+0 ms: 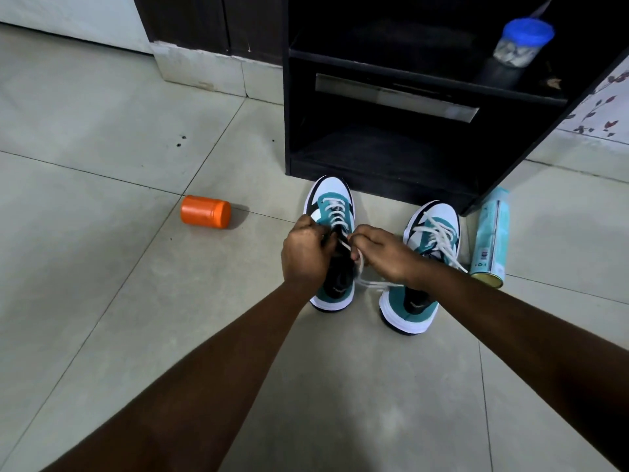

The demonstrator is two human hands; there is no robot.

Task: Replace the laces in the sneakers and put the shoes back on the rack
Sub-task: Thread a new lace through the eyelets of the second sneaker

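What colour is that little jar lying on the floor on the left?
The jar is bright orange, seen best in the head view.

An orange jar (205, 211) lies on its side on the tiled floor (102, 131) at nine o'clock. A teal can (491, 237) lies at three o'clock. A blue-lidded tub (522, 42) sits at one o'clock. A floral cloth (602, 107) shows at two o'clock.
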